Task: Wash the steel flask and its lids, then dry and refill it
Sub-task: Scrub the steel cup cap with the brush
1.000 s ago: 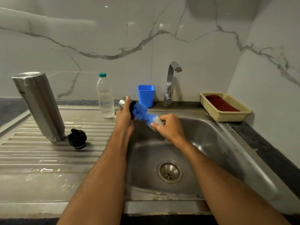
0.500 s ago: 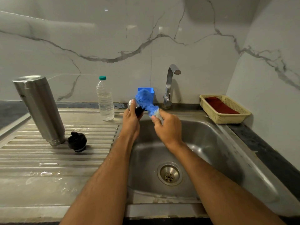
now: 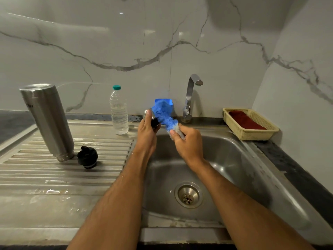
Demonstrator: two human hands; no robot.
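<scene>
Two bare hands meet above the back edge of the sink (image 3: 234, 159). Left hand (image 3: 146, 134): fingers curled in a firm grip round a small steel lid (image 3: 150, 117) with a dark underside, held tilted toward the right hand. Right hand (image 3: 189, 141): thumb and fingers pinch the lower end of a blue bottle brush (image 3: 163, 113); its fluffy blue head touches the lid's dark opening, though how far it reaches inside cannot be told.

Steel flask (image 3: 46, 120): stands upside down on the ribbed draining board (image 3: 54, 177) at the left, leaning slightly, its open mouth resting on the wet ridges. Black stopper lid (image 3: 87, 156): lies just beside the flask's mouth, on its right, on the same board.

Clear plastic water bottle (image 3: 119, 110) with a green cap: upright at the back of the board, between the flask and the left hand. Blue cup (image 3: 170, 101): behind the brush, largely hidden by it. Tap (image 3: 190, 98): at the back of the sink, right of the cup, with no water seen at its spout. Cream basket (image 3: 250, 125) holding something dark red: on the tabletop at the far right, well apart from the hands. Drain (image 3: 188, 195): below and between the forearms.
</scene>
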